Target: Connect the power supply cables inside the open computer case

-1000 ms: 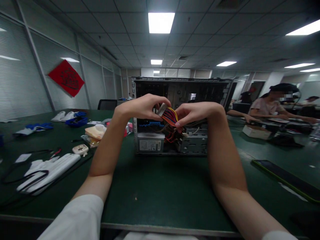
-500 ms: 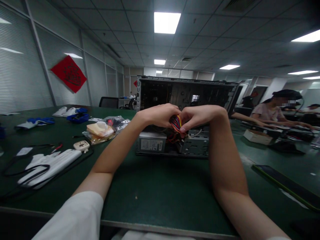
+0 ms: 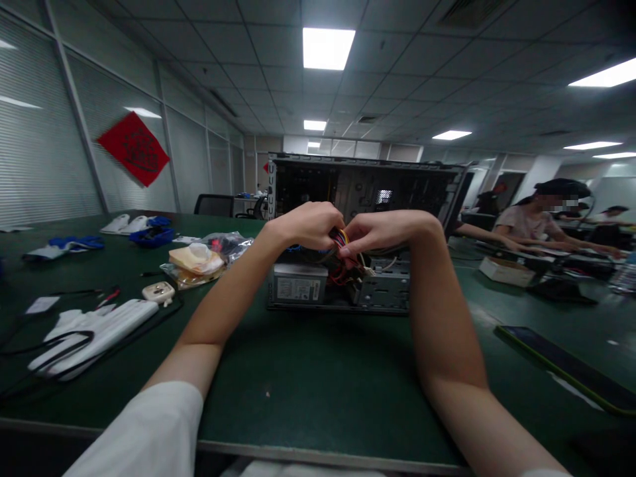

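An open computer case (image 3: 422,173) lies on its side on the green table, its inside facing me. At its lower left sits a silver power supply (image 3: 299,283), and a metal drive cage (image 3: 385,291) is at its lower right. A bundle of coloured power cables (image 3: 342,238) runs up from between them. My left hand (image 3: 312,225) is closed on the bundle's upper end, its back hiding the white connector there. My right hand (image 3: 373,232) pinches the same bundle just below, thumb in front. The two hands nearly touch.
To the left lie a white power strip (image 3: 94,338) with black cords, a beige plug adapter (image 3: 158,292), plastic bags (image 3: 199,260) and blue-white gloves (image 3: 149,232). A dark phone-like slab (image 3: 566,364) is at right, near a white box (image 3: 507,271). A co-worker (image 3: 527,222) sits beyond.
My left hand has turned over and moved right, against my right hand, so the white connector is now hidden. Both hands stay on the cables. The view shifted slightly.
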Demonstrator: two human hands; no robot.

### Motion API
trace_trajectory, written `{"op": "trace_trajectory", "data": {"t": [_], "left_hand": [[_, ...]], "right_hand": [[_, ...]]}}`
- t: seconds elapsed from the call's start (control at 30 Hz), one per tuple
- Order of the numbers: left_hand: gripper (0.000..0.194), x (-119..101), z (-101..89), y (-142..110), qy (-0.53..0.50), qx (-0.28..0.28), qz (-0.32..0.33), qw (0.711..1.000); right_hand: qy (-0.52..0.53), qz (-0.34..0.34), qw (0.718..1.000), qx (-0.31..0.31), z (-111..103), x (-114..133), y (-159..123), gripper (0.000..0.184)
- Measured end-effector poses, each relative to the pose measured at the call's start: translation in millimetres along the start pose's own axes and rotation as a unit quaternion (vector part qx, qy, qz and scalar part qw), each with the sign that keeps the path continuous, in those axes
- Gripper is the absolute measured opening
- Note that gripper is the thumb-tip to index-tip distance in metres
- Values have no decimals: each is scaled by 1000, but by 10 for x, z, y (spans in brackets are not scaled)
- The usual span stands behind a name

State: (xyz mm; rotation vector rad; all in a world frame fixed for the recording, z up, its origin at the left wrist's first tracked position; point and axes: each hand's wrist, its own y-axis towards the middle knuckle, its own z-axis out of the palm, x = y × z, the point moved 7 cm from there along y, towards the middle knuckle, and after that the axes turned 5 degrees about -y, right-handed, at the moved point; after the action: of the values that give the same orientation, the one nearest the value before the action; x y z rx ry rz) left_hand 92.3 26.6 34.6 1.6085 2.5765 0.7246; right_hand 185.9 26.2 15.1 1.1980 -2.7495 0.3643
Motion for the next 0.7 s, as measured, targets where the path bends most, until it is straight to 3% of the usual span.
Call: {"op": "trace_trajectory", "data": {"t": [0.17,0.33,0.47,0.7], "left_hand": [[12,66,-185,-67,50,-74,10,996],[20,-16,-316,-129,-28,-127,70,989],[21,-112,-316,-113,-93,-108,90,986],[9,-68,-110,6,-159,-49,33,986]], "right_hand": [[49,-55,997,-14,-19,172,-15,57],[66,-105,992,-28,-59,232,-46,47],[78,-121,989,-17,-32,168,-40,49],[148,-156,976,-31,-50,21,-28,61]]}}
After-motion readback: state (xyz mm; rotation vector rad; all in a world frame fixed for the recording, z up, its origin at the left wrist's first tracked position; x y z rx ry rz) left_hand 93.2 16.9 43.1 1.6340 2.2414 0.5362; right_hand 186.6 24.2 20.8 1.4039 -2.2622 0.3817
